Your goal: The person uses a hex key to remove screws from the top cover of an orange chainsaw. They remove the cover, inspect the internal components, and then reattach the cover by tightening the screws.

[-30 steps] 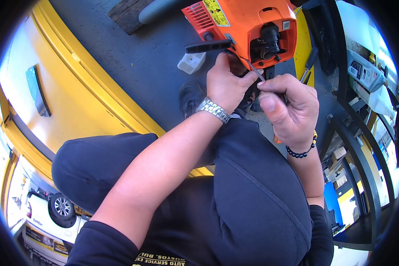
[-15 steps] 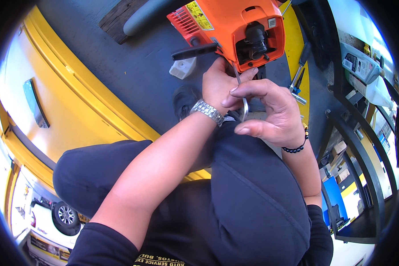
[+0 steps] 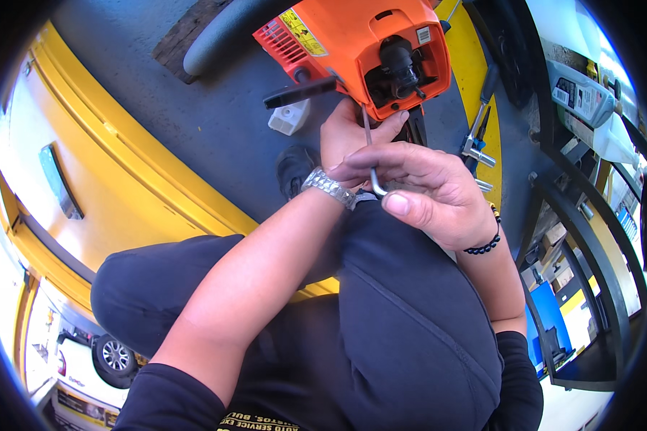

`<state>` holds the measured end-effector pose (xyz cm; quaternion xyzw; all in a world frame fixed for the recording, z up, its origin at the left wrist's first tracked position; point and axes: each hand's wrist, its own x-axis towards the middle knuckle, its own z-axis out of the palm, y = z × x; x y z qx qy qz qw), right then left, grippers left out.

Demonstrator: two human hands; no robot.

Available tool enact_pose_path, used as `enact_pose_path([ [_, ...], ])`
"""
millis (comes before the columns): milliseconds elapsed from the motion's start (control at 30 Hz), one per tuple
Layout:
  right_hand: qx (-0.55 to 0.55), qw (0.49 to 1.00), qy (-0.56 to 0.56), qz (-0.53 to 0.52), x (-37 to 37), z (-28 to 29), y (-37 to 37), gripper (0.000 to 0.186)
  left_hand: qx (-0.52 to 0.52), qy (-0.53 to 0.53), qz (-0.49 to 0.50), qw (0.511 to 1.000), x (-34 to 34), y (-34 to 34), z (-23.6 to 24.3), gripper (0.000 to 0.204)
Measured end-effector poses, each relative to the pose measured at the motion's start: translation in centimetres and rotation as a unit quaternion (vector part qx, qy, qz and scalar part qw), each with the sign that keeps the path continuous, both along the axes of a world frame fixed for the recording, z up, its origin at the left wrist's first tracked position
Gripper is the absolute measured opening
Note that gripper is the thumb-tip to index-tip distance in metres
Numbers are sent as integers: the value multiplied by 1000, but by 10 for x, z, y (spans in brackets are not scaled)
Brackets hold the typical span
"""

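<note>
Bent key (image 3: 373,178) touched by half-open right hand (image 3: 444,188), left hand (image 3: 343,138) tucked at orange machine (image 3: 349,43) edge, grip unclear, grey floor (image 3: 216,144) between machine and yellow frame (image 3: 122,136).

A: What sort of place is this?

B: A workshop, and it looks like a vehicle garage.

A: What shows the workshop part?

B: Hand tools (image 3: 476,147) lie on a yellow strip (image 3: 464,68), near an orange machine (image 3: 349,50) whose dark inner parts (image 3: 399,66) show through an opening. The floor (image 3: 144,122) is plain and blue-grey, with a rough wooden block (image 3: 180,36) on it.

A: And the garage part?

B: A white vehicle (image 3: 85,360) shows at the lower left, with a wheel (image 3: 115,355) in view. On the right, a grey plastic jug (image 3: 581,93) shows beside heavy black metal frames (image 3: 553,201), more like shop fittings than furniture.
</note>
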<state>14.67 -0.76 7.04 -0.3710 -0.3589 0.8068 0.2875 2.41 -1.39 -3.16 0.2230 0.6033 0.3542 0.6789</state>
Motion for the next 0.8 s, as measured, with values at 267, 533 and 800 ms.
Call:
enact_pose_path([
  [267,169,951,-152,209,13,5,33,39,-158,-181,-228,944,4,-11,-9,47],
  [533,300,882,-218,292,7,9,45,51,-31,-156,-306,939,18,-41,-21,45],
  [800,301,872,-195,334,16,9,53,42,18,-110,-306,946,15,-38,-19,42],
])
